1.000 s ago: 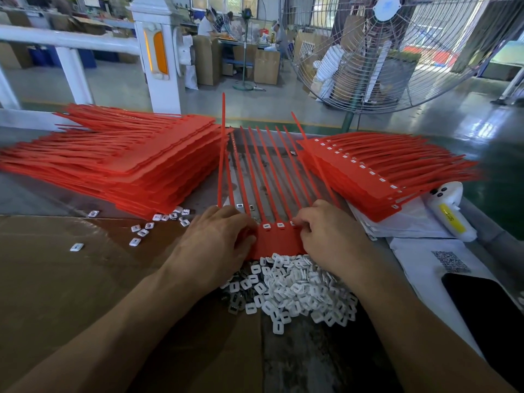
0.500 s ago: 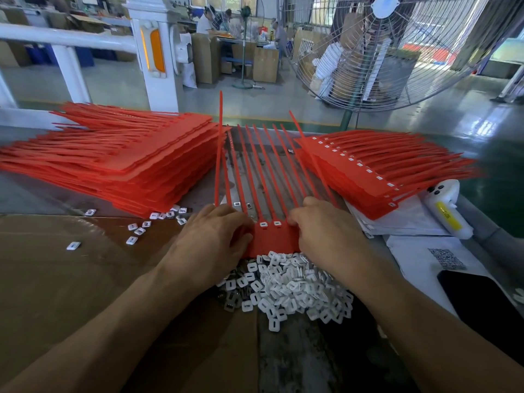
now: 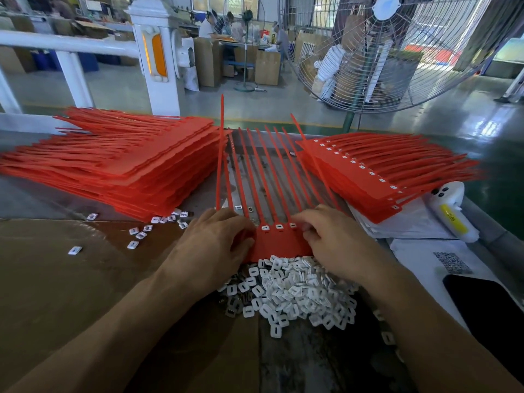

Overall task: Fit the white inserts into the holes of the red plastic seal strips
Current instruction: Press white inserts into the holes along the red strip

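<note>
Here I saw my left hand (image 3: 211, 246) and right hand (image 3: 336, 241), fingers curled, pressing on the red seal strip sheet (image 3: 279, 242) between them, just beyond the loose pile of white inserts (image 3: 295, 293).

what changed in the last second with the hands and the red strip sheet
Very little. Both hands stay on the red strip sheet between them: the left hand still covers its left end, and the right hand has crept slightly left, its fingers now at the third of the fitted inserts. Nothing was picked up or let go. The loose insert pile and both red stacks lie as before.
</note>
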`<control>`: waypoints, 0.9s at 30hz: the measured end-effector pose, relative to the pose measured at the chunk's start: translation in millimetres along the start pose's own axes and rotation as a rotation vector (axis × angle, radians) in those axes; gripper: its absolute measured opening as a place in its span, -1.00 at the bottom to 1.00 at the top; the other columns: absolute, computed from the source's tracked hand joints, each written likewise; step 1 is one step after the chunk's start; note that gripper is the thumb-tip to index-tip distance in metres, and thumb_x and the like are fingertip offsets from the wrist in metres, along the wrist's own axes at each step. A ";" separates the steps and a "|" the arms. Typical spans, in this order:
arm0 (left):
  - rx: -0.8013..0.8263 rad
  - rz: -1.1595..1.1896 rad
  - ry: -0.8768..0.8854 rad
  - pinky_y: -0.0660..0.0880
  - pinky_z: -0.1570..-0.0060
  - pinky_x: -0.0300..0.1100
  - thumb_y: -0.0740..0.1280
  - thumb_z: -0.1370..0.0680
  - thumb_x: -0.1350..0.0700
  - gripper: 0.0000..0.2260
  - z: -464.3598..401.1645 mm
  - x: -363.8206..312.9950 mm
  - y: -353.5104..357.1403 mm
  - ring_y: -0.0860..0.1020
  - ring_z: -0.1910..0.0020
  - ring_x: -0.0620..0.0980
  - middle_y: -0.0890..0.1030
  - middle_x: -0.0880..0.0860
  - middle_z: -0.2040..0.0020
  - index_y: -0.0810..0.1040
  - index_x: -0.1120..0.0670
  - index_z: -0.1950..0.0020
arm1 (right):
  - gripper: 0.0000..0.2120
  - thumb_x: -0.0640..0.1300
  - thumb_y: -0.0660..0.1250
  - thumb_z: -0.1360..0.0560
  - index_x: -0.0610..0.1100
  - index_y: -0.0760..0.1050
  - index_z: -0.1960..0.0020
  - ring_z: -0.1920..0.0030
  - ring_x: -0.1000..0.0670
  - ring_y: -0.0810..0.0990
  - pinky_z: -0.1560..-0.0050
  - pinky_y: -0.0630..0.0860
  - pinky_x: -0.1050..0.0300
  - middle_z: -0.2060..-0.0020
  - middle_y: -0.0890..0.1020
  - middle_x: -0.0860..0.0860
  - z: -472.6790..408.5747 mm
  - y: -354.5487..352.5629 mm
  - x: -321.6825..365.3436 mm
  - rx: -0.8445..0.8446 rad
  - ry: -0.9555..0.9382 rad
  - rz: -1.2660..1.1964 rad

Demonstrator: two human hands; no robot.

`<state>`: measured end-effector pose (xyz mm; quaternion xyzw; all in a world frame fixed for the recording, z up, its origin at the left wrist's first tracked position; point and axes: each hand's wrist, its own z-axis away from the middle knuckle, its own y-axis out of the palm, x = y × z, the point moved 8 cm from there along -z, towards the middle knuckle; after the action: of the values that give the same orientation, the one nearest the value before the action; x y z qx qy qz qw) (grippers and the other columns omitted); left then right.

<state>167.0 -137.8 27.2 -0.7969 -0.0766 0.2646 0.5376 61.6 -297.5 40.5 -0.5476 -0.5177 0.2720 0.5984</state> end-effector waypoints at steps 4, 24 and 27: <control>-0.003 -0.004 0.001 0.29 -0.30 -0.20 0.21 -0.63 -0.12 -0.68 0.4 -0.1 0.3 0.35 -0.30 -0.16 0.48 -0.21 -0.29 0.50 -0.20 -0.37 | -0.66 -0.15 0.25 -0.66 0.04 0.55 -0.40 -0.24 0.02 0.49 -0.28 0.49 -0.03 -0.15 0.52 0.07 0.8 1.9 1.5 0.021 -0.031 0.031; -0.026 0.012 0.008 0.36 -0.32 -0.11 0.26 -0.63 -0.09 -0.70 2.4 -2.6 -4.6 0.39 -0.27 -0.13 0.51 -0.18 -0.26 0.53 -0.16 -0.35 | -0.88 -0.02 0.51 -0.53 0.07 0.71 -0.07 0.01 0.21 0.60 -0.04 0.49 0.30 0.07 0.61 0.20 13.4 3.6 24.4 0.156 -0.157 -0.333; -0.024 0.012 0.008 0.36 -0.31 -0.12 0.26 -0.63 -0.09 -0.71 1.8 -2.1 -4.2 0.39 -0.27 -0.13 0.51 -0.19 -0.25 0.53 -0.16 -0.34 | -0.84 -0.05 0.52 -0.51 0.07 0.70 -0.09 0.01 0.21 0.59 -0.05 0.50 0.30 0.05 0.60 0.19 15.6 4.5 28.4 0.180 -0.189 -0.339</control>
<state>165.0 -135.4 31.2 -0.8050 -0.0730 0.2634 0.5266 57.3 -265.2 43.3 -0.3692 -0.6298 0.2629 0.6308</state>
